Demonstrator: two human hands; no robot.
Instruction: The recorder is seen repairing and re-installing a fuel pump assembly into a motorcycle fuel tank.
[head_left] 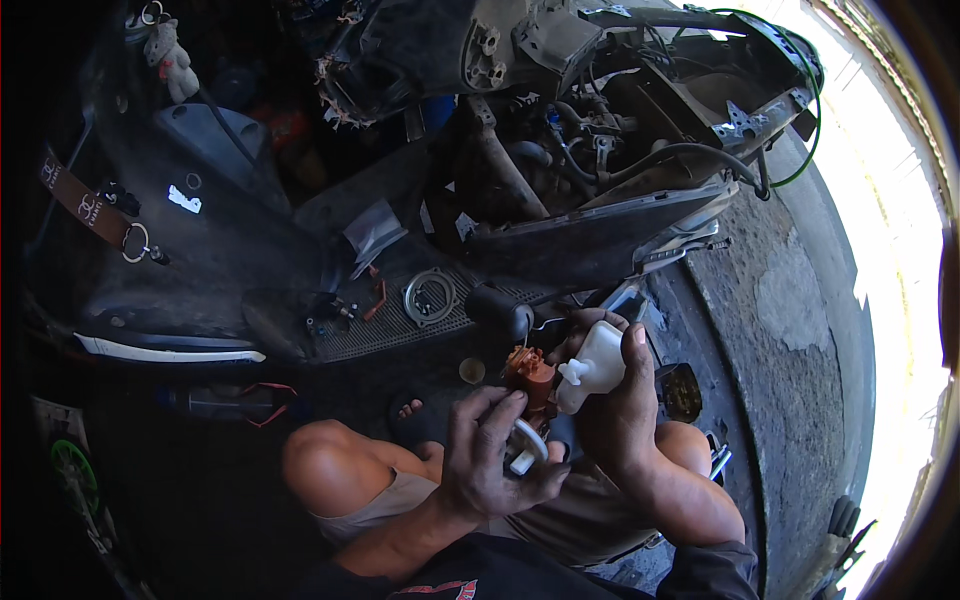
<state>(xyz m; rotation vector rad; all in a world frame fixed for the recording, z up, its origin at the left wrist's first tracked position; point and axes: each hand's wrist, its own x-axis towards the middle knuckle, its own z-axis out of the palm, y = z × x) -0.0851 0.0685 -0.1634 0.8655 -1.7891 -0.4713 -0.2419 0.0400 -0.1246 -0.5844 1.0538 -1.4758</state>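
Note:
My left hand [490, 450] is closed around a white round plastic part [524, 450] at the lower middle of the view, just below an orange-brown stained cylindrical part [532, 372]. My right hand [625, 395] grips a white plastic housing [595, 362] with a small tab, held beside the stained part. A dark cylinder [495, 308] with a bent wire hangs just above them; where the stained part attaches is partly hidden by my fingers.
A partly stripped scooter [610, 225] spans the top. Its floorboard [360, 338] bears a metal ring [430, 275], a plastic bag [372, 230] and small hardware. Nearby are a small cup [472, 370], a dark container [680, 393], a bottle [225, 403] and a green wheel [72, 475].

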